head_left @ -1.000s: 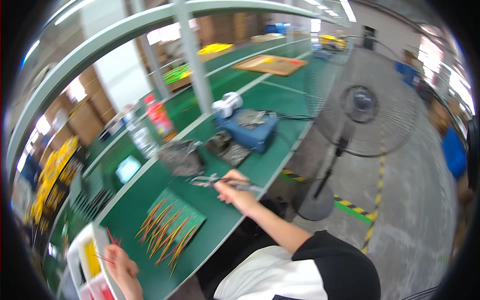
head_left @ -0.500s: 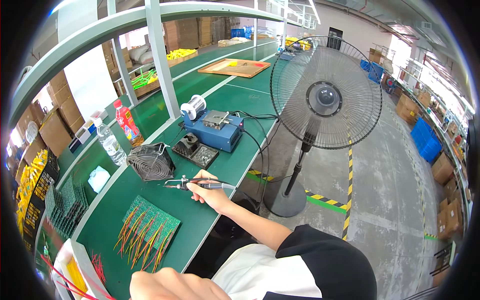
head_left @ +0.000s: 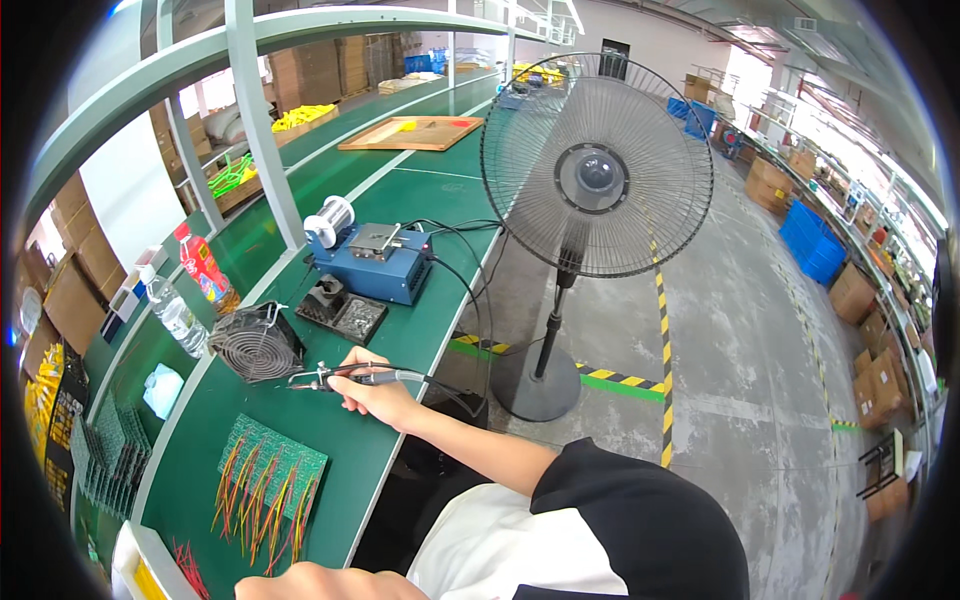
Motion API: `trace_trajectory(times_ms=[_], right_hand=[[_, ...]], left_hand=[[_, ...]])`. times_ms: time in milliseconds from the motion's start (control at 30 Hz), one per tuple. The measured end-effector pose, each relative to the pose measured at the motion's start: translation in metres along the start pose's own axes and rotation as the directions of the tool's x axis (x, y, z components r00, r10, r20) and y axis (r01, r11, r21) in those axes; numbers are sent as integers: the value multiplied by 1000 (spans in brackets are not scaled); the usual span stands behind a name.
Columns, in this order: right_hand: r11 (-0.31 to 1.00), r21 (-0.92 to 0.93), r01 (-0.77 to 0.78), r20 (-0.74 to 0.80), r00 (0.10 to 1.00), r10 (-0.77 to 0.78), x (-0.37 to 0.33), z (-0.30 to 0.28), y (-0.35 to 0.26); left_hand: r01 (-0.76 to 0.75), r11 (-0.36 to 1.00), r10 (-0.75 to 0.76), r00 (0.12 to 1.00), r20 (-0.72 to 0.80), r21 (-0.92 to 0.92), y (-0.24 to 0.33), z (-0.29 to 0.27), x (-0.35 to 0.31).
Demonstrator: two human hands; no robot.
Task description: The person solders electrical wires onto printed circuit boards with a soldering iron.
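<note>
My right hand (head_left: 378,396) grips a soldering iron (head_left: 392,377) with a metal wire guide at its front. Its tip hovers over the bench beside a small black box fan (head_left: 254,345). Below the tip lies a green circuit board panel (head_left: 282,452), with rows of red and yellow wires (head_left: 262,492) spreading from it toward me. At the lower edge, only the bent knuckles of my left hand (head_left: 325,583) show; the fingertips, and anything in them, are out of sight.
A blue soldering station (head_left: 375,268) with a solder spool (head_left: 330,220) and an iron stand (head_left: 343,309) occupies the bench beyond. Two bottles (head_left: 206,268) and stacked boards (head_left: 108,455) are at left. A pedestal fan (head_left: 597,172) rises at right. Loose red wires (head_left: 188,570) lie near a white bin (head_left: 135,560).
The view has swung right, shifting the bench leftward in the picture. Red wires seen beside my left hand at the lower left have left view. My right hand still holds the soldering iron.
</note>
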State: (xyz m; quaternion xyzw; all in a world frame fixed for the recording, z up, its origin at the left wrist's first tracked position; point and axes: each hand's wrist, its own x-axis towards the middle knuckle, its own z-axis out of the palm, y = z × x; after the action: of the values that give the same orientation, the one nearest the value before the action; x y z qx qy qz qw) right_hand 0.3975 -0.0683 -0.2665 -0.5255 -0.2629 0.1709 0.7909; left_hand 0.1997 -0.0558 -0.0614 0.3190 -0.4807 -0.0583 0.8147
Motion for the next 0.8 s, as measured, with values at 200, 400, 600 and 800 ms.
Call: trace_trajectory(times_ms=[200,400,600,800], right_hand=[[999,28,-15,-55,998,17,-4,16,4],[999,-26,37,-197,980,-41,-6,-5,-1],[998,21,56,-85,995,-54,-2,1,4],[1000,-5,23,-77,997,-24,-2,10,4]], left_hand=[[110,915,139,817,-560,387,20,11,-44],[74,883,389,439,-810,464,66,-41,-127],[170,783,559,233,-796,599,110,-80,-203],[668,471,697,120,-707,577,121,-130,-241]])
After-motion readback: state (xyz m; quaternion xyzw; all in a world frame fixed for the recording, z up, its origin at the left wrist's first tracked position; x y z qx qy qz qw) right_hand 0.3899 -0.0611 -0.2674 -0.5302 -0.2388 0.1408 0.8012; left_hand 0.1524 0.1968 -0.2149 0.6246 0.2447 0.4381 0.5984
